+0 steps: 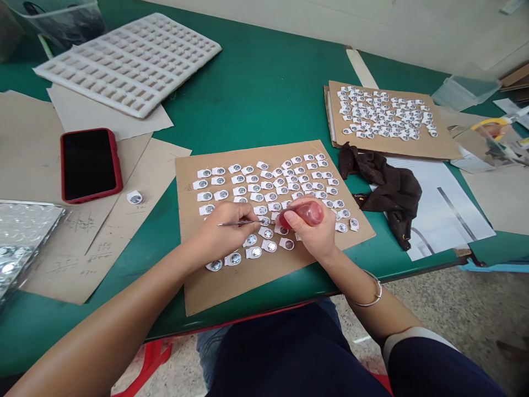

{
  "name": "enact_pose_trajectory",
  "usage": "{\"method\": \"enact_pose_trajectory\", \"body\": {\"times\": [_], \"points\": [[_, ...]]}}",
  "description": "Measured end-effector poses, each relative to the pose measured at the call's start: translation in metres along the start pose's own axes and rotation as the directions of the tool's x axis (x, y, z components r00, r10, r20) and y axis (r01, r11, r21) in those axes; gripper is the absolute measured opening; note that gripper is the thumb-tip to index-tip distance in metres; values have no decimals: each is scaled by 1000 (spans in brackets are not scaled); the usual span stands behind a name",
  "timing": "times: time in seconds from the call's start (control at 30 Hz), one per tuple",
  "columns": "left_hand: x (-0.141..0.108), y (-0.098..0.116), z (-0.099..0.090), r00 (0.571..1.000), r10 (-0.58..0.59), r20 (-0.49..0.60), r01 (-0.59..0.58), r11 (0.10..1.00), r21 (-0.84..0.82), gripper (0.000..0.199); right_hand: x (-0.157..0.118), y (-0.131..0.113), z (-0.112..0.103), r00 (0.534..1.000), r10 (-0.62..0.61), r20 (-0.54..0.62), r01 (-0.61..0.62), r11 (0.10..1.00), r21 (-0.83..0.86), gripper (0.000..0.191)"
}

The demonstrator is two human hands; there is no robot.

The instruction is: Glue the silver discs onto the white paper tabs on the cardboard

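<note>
A sheet of cardboard (215,298) lies in front of me, bearing rows of small round silver pieces on white tabs (268,246). Between the fingers of my left hand (231,223) is a pair of thin metal tweezers (235,223), its tip at one of the pieces near the middle. My right hand (316,234) is wrapped round a reddish, translucent squeeze bottle (309,213), whose nozzle end points left toward the same piece. The two hands almost meet over the board and hide several pieces beneath them.
At the left are a red-cased phone (90,165), one loose piece (134,197) and a clear plastic tray (28,242). A white slotted tray (132,60) stands behind. On the right are a second filled cardboard (397,144), a dark brown cloth (384,187) and yellow-handled scissors (491,124).
</note>
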State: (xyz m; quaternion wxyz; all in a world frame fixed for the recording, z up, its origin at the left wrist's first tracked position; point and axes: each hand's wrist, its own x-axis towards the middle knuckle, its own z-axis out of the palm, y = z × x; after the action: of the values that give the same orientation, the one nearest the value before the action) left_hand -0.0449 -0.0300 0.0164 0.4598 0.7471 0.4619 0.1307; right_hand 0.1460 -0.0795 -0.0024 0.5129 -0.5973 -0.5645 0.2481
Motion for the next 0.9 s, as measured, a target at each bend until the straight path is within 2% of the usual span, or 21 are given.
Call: {"method": "enact_pose_trajectory", "body": {"times": [0.3,0.9], "points": [[0,-2,1,1000,-4,-2,3,998,-57,14,3,-1,0,999,41,-34,-41,999,19,17],[1,-4,2,1000,-10,1,10,997,-81,13,3,0,-1,999,47,-8,-46,998,46,14]]}}
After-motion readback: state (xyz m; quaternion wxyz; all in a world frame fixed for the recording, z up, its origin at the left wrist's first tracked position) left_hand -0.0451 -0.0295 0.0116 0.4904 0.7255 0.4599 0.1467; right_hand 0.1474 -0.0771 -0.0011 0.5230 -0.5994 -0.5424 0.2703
